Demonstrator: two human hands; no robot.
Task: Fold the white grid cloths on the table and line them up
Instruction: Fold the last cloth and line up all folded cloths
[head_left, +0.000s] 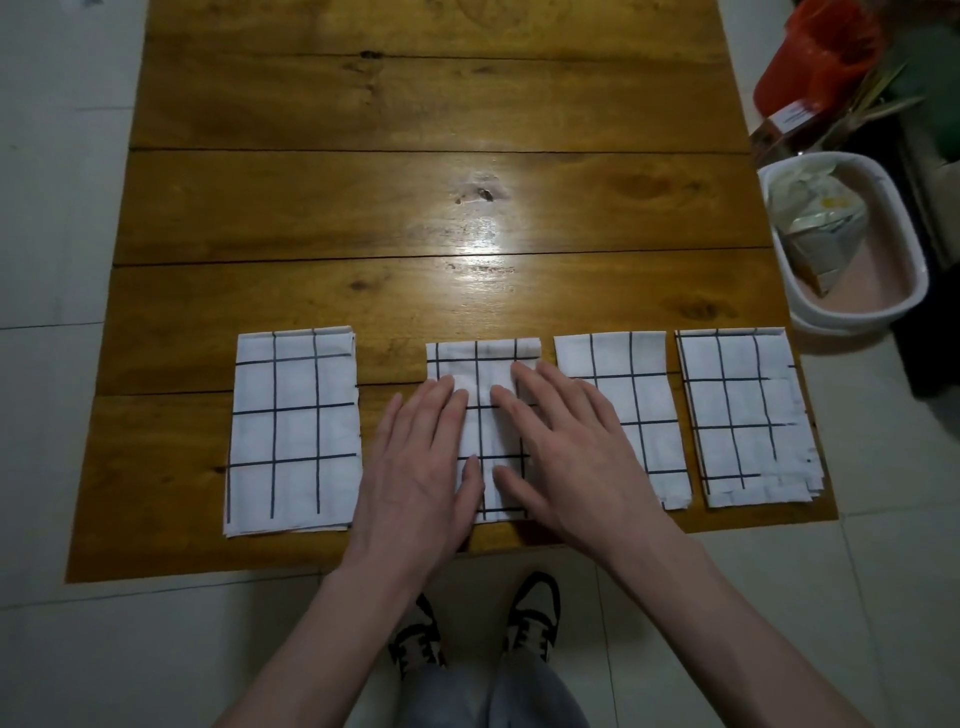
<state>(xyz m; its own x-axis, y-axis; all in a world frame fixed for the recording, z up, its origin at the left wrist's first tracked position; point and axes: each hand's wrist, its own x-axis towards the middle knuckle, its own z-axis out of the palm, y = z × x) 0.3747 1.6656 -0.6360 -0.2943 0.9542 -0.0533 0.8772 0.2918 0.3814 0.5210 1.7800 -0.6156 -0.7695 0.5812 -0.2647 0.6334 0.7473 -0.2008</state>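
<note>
I see a brown wood table (363, 208) with four white grid cloths in a row near my edge. All four are folded. The far-left cloth (293, 431) sits a bit apart from the others. My left hand (415, 467) and my right hand (566, 457) lie flat on the second cloth (483, 358), fingers straight, pressing it down. Just beside it is the third cloth (618, 374), and my right hand covers part of that one. The far-right cloth (743, 415) has messy bottom edges. A white tub (904, 306) sits on the floor by the table. I see my two shoes (530, 618) below.

Four folded white grid cloths (293, 431) lie flat in a row—near the table's (415, 218) front edge.
</note>
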